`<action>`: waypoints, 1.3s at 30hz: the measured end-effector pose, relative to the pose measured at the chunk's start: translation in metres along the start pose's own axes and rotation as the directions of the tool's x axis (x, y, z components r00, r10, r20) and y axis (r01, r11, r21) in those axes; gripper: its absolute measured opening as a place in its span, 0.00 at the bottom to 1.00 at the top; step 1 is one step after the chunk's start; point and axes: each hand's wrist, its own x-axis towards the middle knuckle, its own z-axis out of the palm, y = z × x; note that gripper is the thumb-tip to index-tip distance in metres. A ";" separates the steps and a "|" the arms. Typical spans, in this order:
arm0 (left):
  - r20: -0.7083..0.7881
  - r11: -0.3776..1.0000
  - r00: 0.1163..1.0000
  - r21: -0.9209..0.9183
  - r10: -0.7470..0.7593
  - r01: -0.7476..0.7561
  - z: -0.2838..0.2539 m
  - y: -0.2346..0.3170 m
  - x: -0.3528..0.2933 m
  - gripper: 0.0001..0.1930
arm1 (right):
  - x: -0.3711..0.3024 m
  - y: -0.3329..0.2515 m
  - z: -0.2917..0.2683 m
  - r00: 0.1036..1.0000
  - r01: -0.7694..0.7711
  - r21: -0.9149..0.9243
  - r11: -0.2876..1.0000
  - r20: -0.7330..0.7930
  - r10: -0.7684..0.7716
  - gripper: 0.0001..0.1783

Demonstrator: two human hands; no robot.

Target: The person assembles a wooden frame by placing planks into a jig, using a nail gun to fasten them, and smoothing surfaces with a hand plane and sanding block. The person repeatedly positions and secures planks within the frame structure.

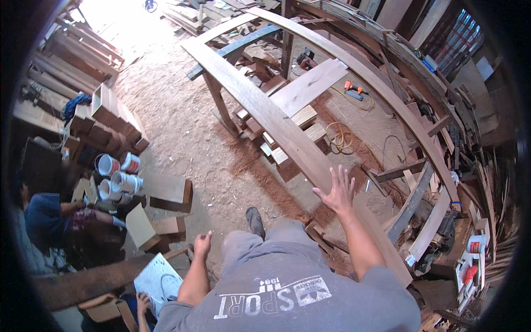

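A long wooden door-like frame point(276, 119) with a wide middle crosspiece point(312, 86) lies over trestles to my right. My right hand point(337, 191) is open on its near long board, fingers spread and palm down. Beside my left hip hangs my left hand point(202, 243), its fingers curled closed, with nothing visible in them. One dark shoe point(255, 222) shows ahead of me on the floor.
An orange power tool point(354, 88) and a yellow hose point(342, 138) lie beyond the frame. White buckets point(123, 182) and wooden boxes point(166, 191) stand left. One person point(47, 221) sits there; another's hand point(144, 303) touches a whitish sheet point(159, 281). Sawdust covers the floor.
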 end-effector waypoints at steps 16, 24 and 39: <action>0.778 -0.441 -0.280 -0.005 0.562 -0.898 0.123 0.568 0.041 0.55 | 0.289 -0.028 0.073 0.848 -0.341 0.777 0.530 0.010 0.531 0.36; 0.793 -0.577 -0.483 -0.210 0.372 -0.789 0.177 0.600 0.050 0.33 | 0.436 -0.064 0.052 0.550 -0.489 0.871 -0.047 0.350 0.758 0.39; 0.732 -0.507 -0.549 -0.320 0.403 -0.800 0.189 0.599 0.067 0.24 | 0.445 -0.058 0.090 0.495 -0.417 0.909 0.019 0.209 0.843 0.39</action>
